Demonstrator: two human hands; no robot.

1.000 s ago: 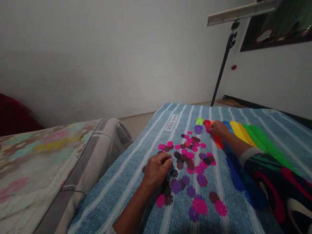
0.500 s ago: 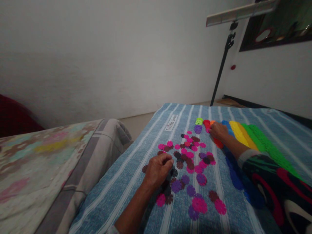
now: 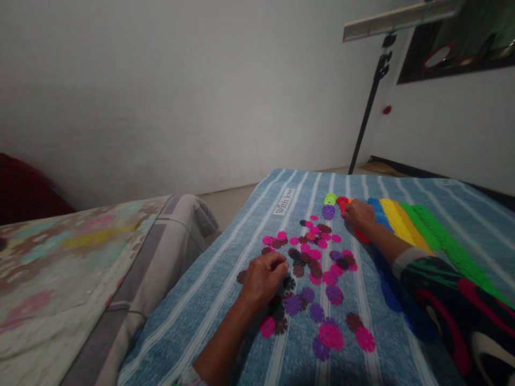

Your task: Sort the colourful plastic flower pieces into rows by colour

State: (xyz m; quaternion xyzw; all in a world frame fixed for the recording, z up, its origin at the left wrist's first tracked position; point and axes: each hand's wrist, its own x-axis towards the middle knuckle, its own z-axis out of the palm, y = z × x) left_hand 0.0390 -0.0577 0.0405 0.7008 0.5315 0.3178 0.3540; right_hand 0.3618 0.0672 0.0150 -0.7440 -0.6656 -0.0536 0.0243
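My left hand (image 3: 263,276) hovers low over the left side of a loose scatter of notched plastic discs (image 3: 313,257) in pink, purple, brown and black. Its fingers are curled together, and whatever may be between them is hidden. Farther off, my right hand (image 3: 360,215) is closed, fingertips down at the red discs (image 3: 343,203) and beside an orange disc (image 3: 351,202). Anything it pinches is covered by the fingers. Just left of it lie a lime-green disc stack (image 3: 330,199) and a purple disc (image 3: 328,212).
Right of my right hand run overlapping rows of blue (image 3: 378,209), yellow (image 3: 396,220) and green discs (image 3: 446,241). Everything lies on a blue striped cloth (image 3: 225,279). A covered surface (image 3: 80,268) stands at left across a gap; a black stand (image 3: 366,118) rises behind.
The view has shifted slightly. Both hands stay in nearly the same places, the right fingertips still at the red discs. No disc has visibly moved.
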